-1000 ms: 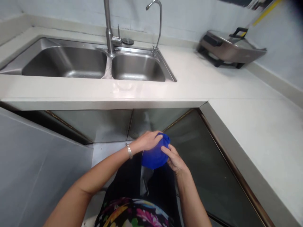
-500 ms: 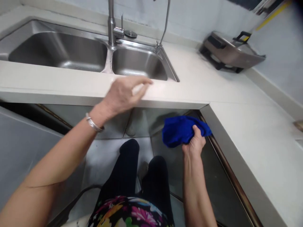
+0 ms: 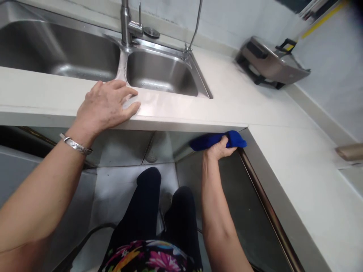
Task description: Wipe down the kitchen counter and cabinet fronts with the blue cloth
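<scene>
A blue cloth (image 3: 205, 141) is gripped in my right hand (image 3: 219, 148), just under the countertop's inner corner. It lies against the cabinet front near the top end of a brown metal handle strip (image 3: 263, 202). My left hand (image 3: 106, 104) rests on the front edge of the white countertop (image 3: 176, 107), fingers spread and holding nothing. Its fingertips lie beside the divider of the steel double sink (image 3: 122, 68). The fingers under the cloth are partly hidden.
Behind the sink stand a faucet (image 3: 126, 24), a drain cover (image 3: 151, 32) and a thin second tap (image 3: 186, 52). A lidded electric pan (image 3: 272, 62) sits at the back right corner. Below, my legs (image 3: 147, 200) stand between cabinet fronts on a tiled floor (image 3: 110, 189).
My left hand has moved left and come down onto the counter edge. My right hand has carried the cloth slightly up and left, under the counter corner. The view has shifted a little.
</scene>
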`<state>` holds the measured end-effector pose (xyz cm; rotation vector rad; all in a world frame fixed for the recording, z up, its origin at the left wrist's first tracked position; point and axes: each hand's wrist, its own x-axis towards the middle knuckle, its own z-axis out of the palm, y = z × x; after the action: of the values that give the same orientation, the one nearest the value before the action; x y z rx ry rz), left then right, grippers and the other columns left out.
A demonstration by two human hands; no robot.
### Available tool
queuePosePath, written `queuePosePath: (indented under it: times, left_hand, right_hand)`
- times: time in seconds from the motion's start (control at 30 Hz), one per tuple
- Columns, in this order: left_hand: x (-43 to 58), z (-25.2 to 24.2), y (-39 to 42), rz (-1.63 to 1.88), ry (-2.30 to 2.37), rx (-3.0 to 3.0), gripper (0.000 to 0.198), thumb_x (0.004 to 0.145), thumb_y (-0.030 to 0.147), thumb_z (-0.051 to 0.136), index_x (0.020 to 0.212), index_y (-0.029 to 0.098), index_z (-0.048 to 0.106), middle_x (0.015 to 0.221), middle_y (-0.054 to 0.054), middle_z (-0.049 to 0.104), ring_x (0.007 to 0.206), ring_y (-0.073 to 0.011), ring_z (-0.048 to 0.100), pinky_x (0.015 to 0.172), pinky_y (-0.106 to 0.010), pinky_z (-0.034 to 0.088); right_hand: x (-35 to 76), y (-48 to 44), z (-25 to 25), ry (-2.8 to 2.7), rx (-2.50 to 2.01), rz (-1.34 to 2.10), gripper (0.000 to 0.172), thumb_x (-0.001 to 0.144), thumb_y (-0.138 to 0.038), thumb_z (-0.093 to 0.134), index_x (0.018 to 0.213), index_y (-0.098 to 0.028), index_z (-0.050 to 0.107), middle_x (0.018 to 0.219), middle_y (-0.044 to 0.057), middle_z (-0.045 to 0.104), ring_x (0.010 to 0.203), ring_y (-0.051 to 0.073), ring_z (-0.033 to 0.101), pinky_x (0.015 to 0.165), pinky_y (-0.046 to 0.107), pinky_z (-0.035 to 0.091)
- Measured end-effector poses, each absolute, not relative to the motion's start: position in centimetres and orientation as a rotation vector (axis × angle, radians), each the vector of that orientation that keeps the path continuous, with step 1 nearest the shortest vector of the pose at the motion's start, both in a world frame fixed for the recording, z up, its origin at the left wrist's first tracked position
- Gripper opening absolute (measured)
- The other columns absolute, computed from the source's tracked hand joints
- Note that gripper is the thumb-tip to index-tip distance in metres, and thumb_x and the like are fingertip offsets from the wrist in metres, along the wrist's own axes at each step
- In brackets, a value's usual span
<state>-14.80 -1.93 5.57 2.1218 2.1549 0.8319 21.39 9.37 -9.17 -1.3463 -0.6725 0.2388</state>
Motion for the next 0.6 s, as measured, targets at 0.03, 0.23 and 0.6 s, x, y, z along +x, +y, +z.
queuePosePath:
  times: [0.03, 0.23, 0.6]
  left_hand:
    - [-14.7, 5.7, -2.0, 0.828, 2.157, 2.123, 0.044, 0.096, 0.044, 0.058, 0.130, 0.019, 0.071, 0.146, -0.008, 0.059, 0.131, -0.0298, 0.053, 0.122, -0.055, 0.030]
    - [-14.8, 5.7, -2.2, 0.790, 2.165, 2.206, 0.048, 0.097, 0.046, 0.052, 0.130, 0.016, 0.070, 0.135, -0.008, 0.062, 0.128, -0.0294, 0.054, 0.119, -0.053, 0.034]
    - [-14.7, 5.5, -2.2, 0.808, 2.176, 2.246, 0.055, 0.096, 0.052, 0.042, 0.128, 0.017, 0.070, 0.130, -0.006, 0.063, 0.123, -0.0317, 0.056, 0.112, -0.057, 0.038]
  right_hand:
    - [21.3, 9.9, -9.6, -0.709, -1.380, 0.233, 0.065, 0.086, -0.051, 0.048, 0.142, -0.018, 0.049, 0.145, 0.012, 0.057, 0.139, 0.029, 0.056, 0.115, 0.047, 0.052]
    - [19.5, 10.5, -11.6, -0.741, -1.460, 0.203, 0.060, 0.090, -0.050, 0.046, 0.136, -0.014, 0.059, 0.135, 0.014, 0.066, 0.128, 0.029, 0.064, 0.111, 0.045, 0.054]
    - [19.2, 9.8, -13.9, -1.216, -1.497, -0.174, 0.052, 0.091, -0.040, 0.056, 0.132, -0.009, 0.060, 0.132, 0.026, 0.060, 0.134, 0.039, 0.056, 0.116, 0.061, 0.043]
